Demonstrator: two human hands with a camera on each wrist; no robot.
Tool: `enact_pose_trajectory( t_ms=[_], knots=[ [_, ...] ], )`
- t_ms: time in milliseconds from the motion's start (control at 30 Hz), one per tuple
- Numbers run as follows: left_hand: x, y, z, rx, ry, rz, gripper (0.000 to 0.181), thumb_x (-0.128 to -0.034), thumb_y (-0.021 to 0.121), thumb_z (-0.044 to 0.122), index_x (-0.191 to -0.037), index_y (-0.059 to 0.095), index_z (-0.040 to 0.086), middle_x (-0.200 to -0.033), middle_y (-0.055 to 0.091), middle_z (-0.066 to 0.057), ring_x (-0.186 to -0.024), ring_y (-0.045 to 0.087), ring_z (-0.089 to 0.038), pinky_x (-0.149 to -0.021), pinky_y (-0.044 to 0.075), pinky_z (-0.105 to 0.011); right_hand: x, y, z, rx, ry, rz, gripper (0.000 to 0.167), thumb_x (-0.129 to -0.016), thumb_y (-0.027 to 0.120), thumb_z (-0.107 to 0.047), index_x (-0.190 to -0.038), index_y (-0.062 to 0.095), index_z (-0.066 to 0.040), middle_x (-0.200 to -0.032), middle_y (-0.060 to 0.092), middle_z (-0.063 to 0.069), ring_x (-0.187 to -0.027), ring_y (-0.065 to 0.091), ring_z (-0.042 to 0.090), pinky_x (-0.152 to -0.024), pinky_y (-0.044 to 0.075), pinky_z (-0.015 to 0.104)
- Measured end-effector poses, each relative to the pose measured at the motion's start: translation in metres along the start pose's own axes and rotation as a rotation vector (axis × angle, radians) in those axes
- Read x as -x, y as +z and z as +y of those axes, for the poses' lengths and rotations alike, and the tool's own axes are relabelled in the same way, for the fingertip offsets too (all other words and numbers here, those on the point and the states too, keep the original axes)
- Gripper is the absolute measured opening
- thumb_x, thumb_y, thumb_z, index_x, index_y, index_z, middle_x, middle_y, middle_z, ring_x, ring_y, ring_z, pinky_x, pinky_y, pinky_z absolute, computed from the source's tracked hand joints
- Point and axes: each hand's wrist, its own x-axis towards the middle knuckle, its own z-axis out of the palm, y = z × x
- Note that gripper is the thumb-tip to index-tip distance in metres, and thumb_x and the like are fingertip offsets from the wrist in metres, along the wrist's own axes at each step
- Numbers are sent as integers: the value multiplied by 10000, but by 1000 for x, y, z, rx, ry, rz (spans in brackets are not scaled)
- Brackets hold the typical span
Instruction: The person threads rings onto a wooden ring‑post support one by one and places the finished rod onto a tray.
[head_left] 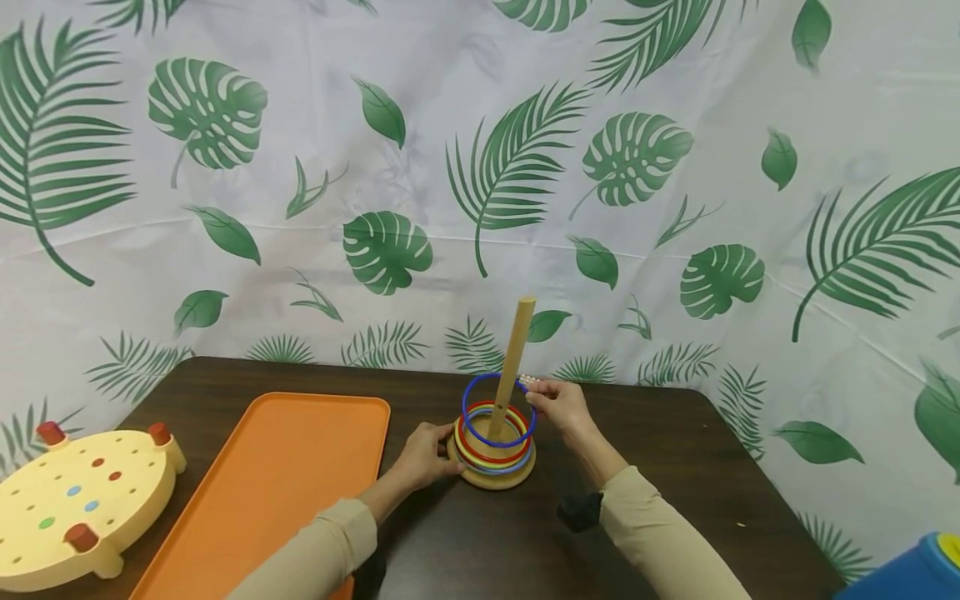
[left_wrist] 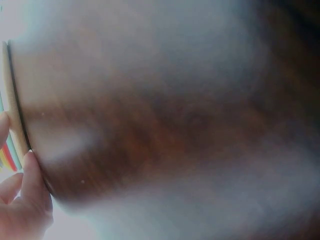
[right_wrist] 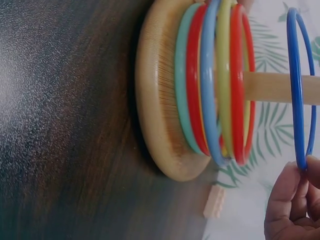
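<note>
A round wooden base (head_left: 498,481) with an upright wooden peg (head_left: 513,367) stands on the dark table. Several coloured rings, among them a red ring (right_wrist: 237,85), a light blue ring (right_wrist: 207,85) and a teal ring (right_wrist: 184,100), lie stacked round the peg's foot. Between thumb and fingers, my right hand (head_left: 562,408) pinches the edge of a dark blue ring (right_wrist: 297,90), which encircles the peg above the stack, apart from it. My left hand (head_left: 422,457) grips the base's left rim, as the left wrist view also shows.
An orange tray (head_left: 300,467) lies to the left. Beyond it is a pale yellow round board (head_left: 82,500) with red-tipped legs. A small bumpy block (right_wrist: 215,201) sits behind the base. At the lower right corner is a blue container (head_left: 911,571). Leaf-printed cloth hangs behind the table.
</note>
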Motion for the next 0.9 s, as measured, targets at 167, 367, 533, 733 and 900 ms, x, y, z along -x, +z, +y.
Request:
enact_pose_trajectory(
  t_ms=[167,367,533,733,900],
  knots=[
    [0,-1,1,9,-16,-9,670,-694,804,29,-1286,518,-96,-1119,502,-218,-916,594,-292,-757,532,-354,-1,4,4,2,8,-7,161,-842,640,28,-943,633,153,-679,594,-32,-572,551,58,-551,531,246],
    [1,-1,2,11,-13,-6,670,-695,801,27,-1287,514,-101,-1108,502,-216,-903,594,-289,-750,531,-351,-2,6,10,22,13,-29,149,-845,628,42,-955,645,142,-695,624,-5,-582,569,79,-636,566,370],
    [0,-2,2,10,-3,-3,663,-697,799,25,-1283,517,-104,-1110,502,-222,-900,597,-288,-752,533,-349,0,6,11,23,18,-41,161,-854,625,28,-962,645,146,-686,609,-6,-587,575,80,-606,561,319],
    [-1,-2,2,4,-2,-5,666,-697,802,28,-1284,517,-102,-1107,501,-224,-898,594,-289,-752,530,-354,1,6,14,13,16,-41,173,-847,620,45,-968,639,168,-685,625,8,-599,591,103,-570,549,273],
    [0,-1,1,2,3,-7,663,-690,806,26,-1275,524,-106,-1094,506,-217,-893,595,-293,-751,528,-360,1,5,16,15,15,-41,155,-839,620,63,-955,644,162,-693,637,47,-598,602,128,-601,564,334]
  ],
)
